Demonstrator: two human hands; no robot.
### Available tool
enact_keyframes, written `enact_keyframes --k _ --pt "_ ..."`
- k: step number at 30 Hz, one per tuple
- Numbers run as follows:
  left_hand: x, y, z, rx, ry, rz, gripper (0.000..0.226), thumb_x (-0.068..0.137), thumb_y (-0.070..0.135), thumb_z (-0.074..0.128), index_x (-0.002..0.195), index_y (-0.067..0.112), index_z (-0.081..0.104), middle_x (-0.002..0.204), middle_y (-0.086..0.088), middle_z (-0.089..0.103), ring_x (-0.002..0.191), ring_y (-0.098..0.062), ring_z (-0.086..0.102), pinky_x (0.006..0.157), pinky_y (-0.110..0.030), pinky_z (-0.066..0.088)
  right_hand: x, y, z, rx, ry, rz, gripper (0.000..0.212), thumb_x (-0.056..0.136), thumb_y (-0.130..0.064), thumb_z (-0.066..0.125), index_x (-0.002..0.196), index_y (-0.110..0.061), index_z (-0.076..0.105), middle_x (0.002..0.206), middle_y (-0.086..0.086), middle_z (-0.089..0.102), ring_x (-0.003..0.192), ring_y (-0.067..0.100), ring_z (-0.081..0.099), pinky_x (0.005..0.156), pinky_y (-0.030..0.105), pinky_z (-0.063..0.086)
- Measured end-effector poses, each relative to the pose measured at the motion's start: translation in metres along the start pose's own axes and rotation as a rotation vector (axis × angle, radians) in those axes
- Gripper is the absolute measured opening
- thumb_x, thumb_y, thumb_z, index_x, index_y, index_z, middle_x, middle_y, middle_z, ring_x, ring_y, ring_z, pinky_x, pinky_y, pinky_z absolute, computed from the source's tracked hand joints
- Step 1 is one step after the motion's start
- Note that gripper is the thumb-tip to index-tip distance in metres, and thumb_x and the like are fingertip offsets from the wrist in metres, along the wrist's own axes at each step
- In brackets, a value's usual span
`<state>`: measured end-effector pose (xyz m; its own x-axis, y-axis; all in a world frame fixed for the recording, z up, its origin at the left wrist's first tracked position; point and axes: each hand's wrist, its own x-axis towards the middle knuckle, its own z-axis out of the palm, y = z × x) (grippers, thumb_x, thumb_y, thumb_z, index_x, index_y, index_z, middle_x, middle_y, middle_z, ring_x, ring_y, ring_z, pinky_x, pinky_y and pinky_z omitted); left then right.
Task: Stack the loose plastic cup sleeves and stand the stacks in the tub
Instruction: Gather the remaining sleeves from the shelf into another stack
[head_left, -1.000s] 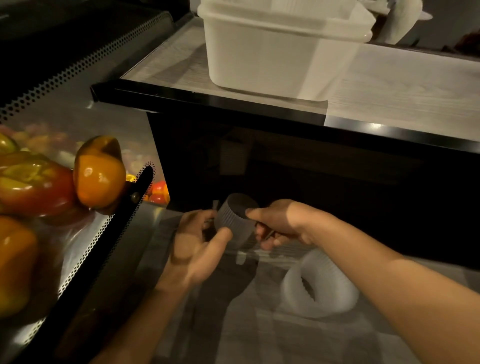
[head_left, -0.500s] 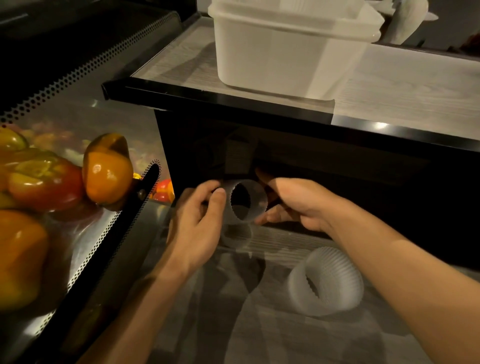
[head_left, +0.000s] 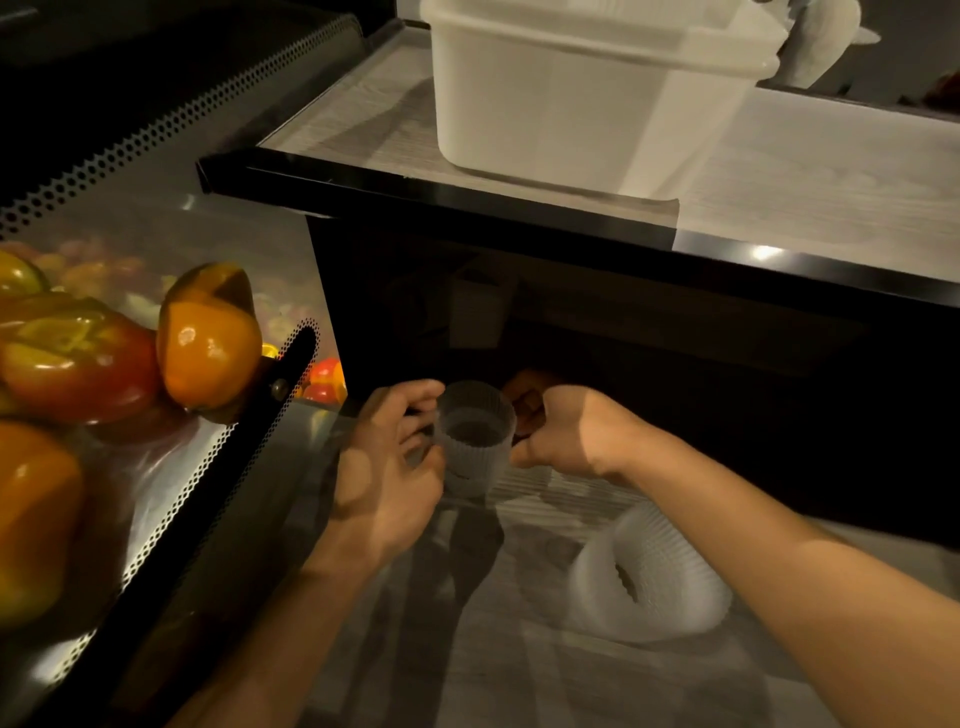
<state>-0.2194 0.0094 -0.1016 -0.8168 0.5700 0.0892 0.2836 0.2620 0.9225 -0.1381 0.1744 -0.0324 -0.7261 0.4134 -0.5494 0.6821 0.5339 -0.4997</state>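
A ribbed translucent plastic cup sleeve is held upright between both hands, low in front of a dark shelf opening. My left hand grips its left side with the fingers curled around the rim. Its right side is pinched by my right hand. A stack of white ribbed sleeves lies on its side on the lower wooden surface, to the right and nearer to me. The white plastic tub stands on the upper shelf, far above the hands.
A black-edged upper shelf overhangs the dark opening. To the left, a perforated metal display tray holds orange and red bell peppers. A white object stands behind the tub at the top right.
The sleeve has turned from facing me with its opening to standing upright. Both hands shifted slightly right and stayed on it. The view moved a little closer.
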Motion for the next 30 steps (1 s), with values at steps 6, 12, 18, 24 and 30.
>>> enact_keyframes --k 6,12,18,24,30 --pt "0.018 -0.008 0.002 -0.113 0.130 -0.132 0.055 0.077 -0.015 0.058 0.105 0.032 0.055 0.113 0.005 0.060 0.110 -0.012 0.058 0.091 -0.023 0.045 0.018 -0.003 -0.013 -0.054 0.018 0.103 0.058 0.100 -0.027 0.054 0.155 -0.019 0.034 0.154 0.011 0.039 0.139 0.029 0.041 0.112 0.036 0.038" --pt "0.057 0.017 0.014 0.010 0.095 -0.443 0.029 0.089 0.020 0.060 0.116 0.008 0.059 0.102 -0.014 0.065 0.093 -0.033 0.063 0.080 -0.041 0.054 0.048 -0.011 -0.012 -0.247 0.398 -0.251 0.098 0.086 -0.024 0.077 0.160 -0.032 0.013 0.166 0.003 0.018 0.153 0.030 0.018 0.123 0.044 0.026" --pt "0.088 0.023 0.029 -0.465 0.108 -0.598 0.025 0.099 0.007 0.057 0.123 0.010 0.063 0.114 -0.010 0.066 0.098 -0.026 0.064 0.065 -0.026 0.048 0.057 -0.035 -0.013 -0.174 0.343 -0.334 0.075 0.096 -0.018 0.063 0.159 -0.022 0.022 0.160 0.010 0.032 0.147 0.033 0.030 0.118 0.040 0.030" --pt "0.082 0.031 0.014 -0.844 0.205 -0.606 0.029 0.100 0.002 0.051 0.127 0.007 0.061 0.116 -0.014 0.069 0.098 -0.027 0.067 0.079 -0.035 0.056 0.043 -0.032 -0.023 -0.073 0.317 -0.332 0.058 0.100 -0.024 0.059 0.153 -0.019 0.036 0.155 0.008 0.039 0.141 0.028 0.037 0.104 0.025 0.032" --pt "0.058 0.035 0.000 -0.694 0.185 -0.502 0.015 0.097 0.007 0.058 0.105 0.016 0.067 0.102 -0.004 0.073 0.097 -0.018 0.068 0.074 -0.028 0.051 0.024 -0.018 -0.025 0.219 0.287 -0.314 0.083 0.058 -0.038 0.090 0.133 -0.025 0.059 0.128 0.004 0.063 0.117 0.025 0.062 0.096 0.046 0.055"
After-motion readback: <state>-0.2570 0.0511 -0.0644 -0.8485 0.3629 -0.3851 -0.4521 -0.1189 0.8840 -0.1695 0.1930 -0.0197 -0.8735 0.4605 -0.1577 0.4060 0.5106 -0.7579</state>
